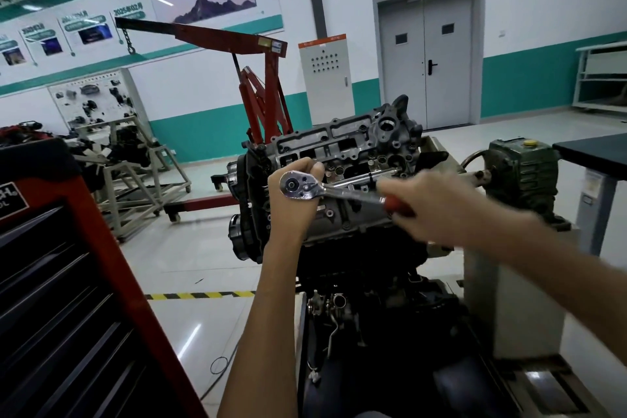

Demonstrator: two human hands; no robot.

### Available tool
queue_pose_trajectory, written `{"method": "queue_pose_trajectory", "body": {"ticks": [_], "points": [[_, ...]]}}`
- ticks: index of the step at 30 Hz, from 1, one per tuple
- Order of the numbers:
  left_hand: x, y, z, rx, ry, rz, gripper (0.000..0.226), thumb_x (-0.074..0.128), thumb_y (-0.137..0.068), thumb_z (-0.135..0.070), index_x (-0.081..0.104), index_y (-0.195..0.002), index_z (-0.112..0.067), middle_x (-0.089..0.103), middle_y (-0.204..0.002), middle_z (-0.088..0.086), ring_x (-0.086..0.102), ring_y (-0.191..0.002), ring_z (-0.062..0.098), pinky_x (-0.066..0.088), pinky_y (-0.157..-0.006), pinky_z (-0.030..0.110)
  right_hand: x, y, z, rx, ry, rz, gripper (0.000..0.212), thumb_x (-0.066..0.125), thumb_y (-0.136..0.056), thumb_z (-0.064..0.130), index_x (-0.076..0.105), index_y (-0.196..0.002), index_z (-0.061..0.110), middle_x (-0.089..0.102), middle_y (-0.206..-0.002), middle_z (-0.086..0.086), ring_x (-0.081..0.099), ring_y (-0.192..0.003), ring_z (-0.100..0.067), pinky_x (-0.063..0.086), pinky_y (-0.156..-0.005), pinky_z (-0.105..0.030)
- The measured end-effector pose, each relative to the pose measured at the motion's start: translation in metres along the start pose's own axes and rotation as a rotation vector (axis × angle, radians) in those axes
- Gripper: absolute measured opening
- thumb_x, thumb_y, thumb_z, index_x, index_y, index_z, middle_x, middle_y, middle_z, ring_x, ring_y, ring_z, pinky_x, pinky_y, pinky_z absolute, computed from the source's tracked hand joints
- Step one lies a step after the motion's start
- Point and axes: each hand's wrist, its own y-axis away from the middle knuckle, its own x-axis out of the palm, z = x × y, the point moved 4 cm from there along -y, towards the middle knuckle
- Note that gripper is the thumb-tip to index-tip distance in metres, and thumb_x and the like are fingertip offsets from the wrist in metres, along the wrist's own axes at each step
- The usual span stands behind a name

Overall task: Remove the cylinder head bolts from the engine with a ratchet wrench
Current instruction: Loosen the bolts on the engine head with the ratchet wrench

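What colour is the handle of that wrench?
The wrench handle is red, best seen in the head view.

Left hand (291, 193) gripping ratchet wrench (325, 189) head, right hand (437, 204) blurred on its red handle, extension bar (368, 176) reaching into engine (342, 159), red engine crane (237, 44) behind

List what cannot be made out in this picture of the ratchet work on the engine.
- Head view: the bolt is hidden; the chrome extension bar ends inside a recess of the grey metal engine.
- Right hand on the red-handled chrome ratchet wrench: fingers smeared by motion blur.
- Left hand: fingertips hidden behind the wrench head.
- Red tool cabinet: cut off by the left edge.
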Motion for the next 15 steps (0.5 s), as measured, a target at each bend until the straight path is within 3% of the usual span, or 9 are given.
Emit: {"method": "queue_pose_trajectory", "body": {"ticks": [2,4,6,8,10,12,15], "points": [[0.004,0.002,-0.003,0.036,-0.042,0.04,0.045,0.056,-0.093,-0.002,0.039,-0.053,-0.011,0.032,-0.051,-0.012,0.028,-0.052,0.003,0.024,-0.053,0.021,-0.03,-0.012,-0.011,-0.048,0.193,-0.103,0.019,0.055,-0.085,0.022,0.038,-0.083,0.03,0.039,-0.055,0.016,0.04,-0.048,0.004,0.034,-0.046,-0.015],[0.005,0.005,-0.001,0.011,-0.013,-0.028,0.041,0.057,-0.093,-0.004,0.044,-0.055,-0.005,0.036,-0.053,-0.007,0.032,-0.053,0.004,0.028,-0.054,0.022,-0.03,-0.012,-0.011,-0.029,0.214,-0.12,0.023,0.056,-0.085,0.022,0.034,-0.082,0.03,0.037,-0.054,0.015,0.038,-0.048,0.004,0.032,-0.05,-0.015],[0.002,0.009,0.005,-0.036,0.069,-0.127,0.037,0.059,-0.092,-0.005,0.048,-0.058,-0.013,0.042,-0.055,0.0,0.038,-0.055,0.008,0.032,-0.054,0.021,-0.004,-0.001,0.0,0.02,0.095,-0.095,0.015,0.053,-0.087,0.018,0.04,-0.086,0.025,0.041,-0.056,0.013,0.045,-0.048,0.003,0.032,-0.047,-0.011],[0.001,0.01,0.005,-0.047,0.096,-0.187,0.038,0.06,-0.091,-0.005,0.047,-0.059,-0.02,0.043,-0.056,-0.002,0.04,-0.057,0.009,0.032,-0.053,0.021,0.031,0.015,0.019,0.098,-0.102,-0.128,0.013,0.052,-0.086,0.019,0.04,-0.088,0.025,0.045,-0.058,0.012,0.053,-0.05,-0.009,0.04,-0.047,-0.018],[0.005,0.009,0.001,-0.023,0.088,-0.175,0.045,0.059,-0.091,-0.002,0.041,-0.055,-0.022,0.037,-0.051,-0.014,0.033,-0.052,0.005,0.028,-0.051,0.02,0.063,0.025,0.044,0.215,-0.34,-0.151,0.015,0.054,-0.084,0.022,0.039,-0.088,0.024,0.048,-0.061,0.008,0.057,-0.056,-0.022,0.046,-0.053,-0.03],[0.01,0.009,-0.002,0.009,0.087,-0.147,0.048,0.056,-0.092,0.001,0.037,-0.053,-0.019,0.033,-0.046,-0.015,0.028,-0.047,0.001,0.024,-0.049,0.016,0.086,0.026,0.069,0.276,-0.569,-0.175,0.018,0.055,-0.084,0.021,0.037,-0.083,0.023,0.047,-0.059,0.004,0.052,-0.053,-0.025,0.048,-0.054,-0.037],[0.009,0.01,-0.003,0.039,0.062,-0.115,0.046,0.055,-0.093,0.0,0.038,-0.053,-0.015,0.033,-0.046,-0.015,0.03,-0.043,0.001,0.025,-0.048,0.012,0.091,0.025,0.077,0.265,-0.678,-0.162,0.018,0.054,-0.083,0.019,0.037,-0.079,0.02,0.044,-0.056,0.002,0.049,-0.05,-0.025,0.047,-0.051,-0.04]]}}
